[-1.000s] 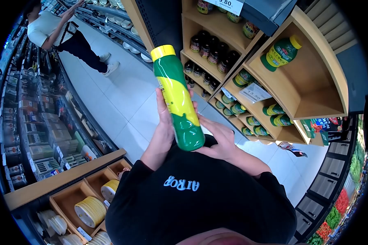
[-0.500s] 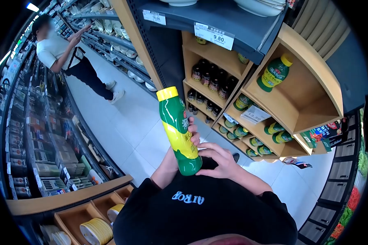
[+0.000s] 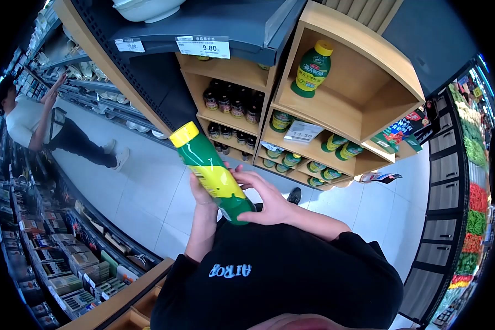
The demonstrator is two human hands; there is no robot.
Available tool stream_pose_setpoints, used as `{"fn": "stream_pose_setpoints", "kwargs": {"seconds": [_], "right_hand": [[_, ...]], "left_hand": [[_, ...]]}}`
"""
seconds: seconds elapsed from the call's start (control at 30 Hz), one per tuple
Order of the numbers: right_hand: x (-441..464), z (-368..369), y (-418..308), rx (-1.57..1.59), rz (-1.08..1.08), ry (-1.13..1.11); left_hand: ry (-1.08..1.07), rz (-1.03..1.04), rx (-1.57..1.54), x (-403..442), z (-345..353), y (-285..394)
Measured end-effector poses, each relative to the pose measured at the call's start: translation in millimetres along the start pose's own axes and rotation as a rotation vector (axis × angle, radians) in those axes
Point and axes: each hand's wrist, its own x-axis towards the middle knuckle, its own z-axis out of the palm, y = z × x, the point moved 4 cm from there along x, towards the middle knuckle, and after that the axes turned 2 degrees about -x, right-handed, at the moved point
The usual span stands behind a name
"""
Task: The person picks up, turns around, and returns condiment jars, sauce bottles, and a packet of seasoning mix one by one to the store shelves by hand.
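A green and yellow bottle [image 3: 213,175] with a yellow cap is tilted in front of my chest, its cap pointing up and to the left. My left hand [image 3: 202,192] is wrapped round its middle from the left and behind. Lower down, my right hand [image 3: 269,201] grips the bottle near its base, with the thumb on the green bottom. A similar bottle [image 3: 312,69] stands upright in the wooden shelf compartment [image 3: 368,104] ahead on the right.
Dark jars [image 3: 231,104] fill wooden shelves ahead, below a dark shelf with bowls [image 3: 148,8]. More green bottles [image 3: 341,147] lie behind a price sign [image 3: 302,132]. Another person [image 3: 33,124] stands in the left aisle. Vegetables [image 3: 477,198] line the far right.
The view has swung to the right, so the shelves and the other person appear further left. The bottle has turned a little in my hands, and both still hold it.
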Motion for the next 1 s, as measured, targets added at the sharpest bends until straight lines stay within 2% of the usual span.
{"fn": "stream_pose_setpoints", "kwargs": {"seconds": [0.17,0.27,0.37,0.43,0.5,0.63,0.73,0.83,0.87,0.9,0.93,0.97,1.0], "right_hand": [[-2.8,-1.7,16.4,0.019,0.165,0.099],[-5.5,-7.9,22.2,0.019,0.330,0.125],[-9.0,-11.7,27.3,0.089,0.340,0.180],[-7.2,-16.7,23.1,0.002,0.222,0.276],[-9.9,-23.9,8.4,-0.110,0.214,0.326],[-15.2,-19.5,-1.3,-0.121,0.221,0.235],[-12.0,-21.2,-6.5,-0.263,0.237,0.262],[-11.7,-24.9,-5.3,-0.321,0.242,0.363],[-10.1,-29.3,0.9,-0.288,0.240,0.409],[-8.1,-33.1,4.8,-0.250,0.238,0.449],[-1.1,-49.2,3.1,-0.032,0.199,0.530],[-6.8,-56.3,26.8,0.088,0.305,0.573],[-11.7,-67.2,38.8,0.303,0.302,0.602]], "left_hand": [[0.259,0.020,0.413,-10.6,-6.8,-3.4],[0.270,0.071,0.575,-6.3,9.1,-9.9],[0.286,0.100,0.693,-8.6,1.5,-16.8],[0.320,0.130,0.763,-6.6,7.8,-20.1],[0.372,0.118,0.678,-0.7,21.6,-22.8],[0.471,0.234,0.765,10.1,24.0,-30.3],[0.499,0.236,0.765,12.4,38.0,-42.4],[0.467,0.262,0.793,12.3,40.2,-55.3],[0.315,0.257,0.811,13.2,59.4,-58.4],[0.367,0.190,0.980,7.5,77.8,-62.0],[0.138,0.339,1.269,11.0,90.3,-62.2],[-0.097,0.483,1.557,11.8,101.3,-64.2],[-0.222,0.471,1.703,14.5,110.7,-63.3]]}}
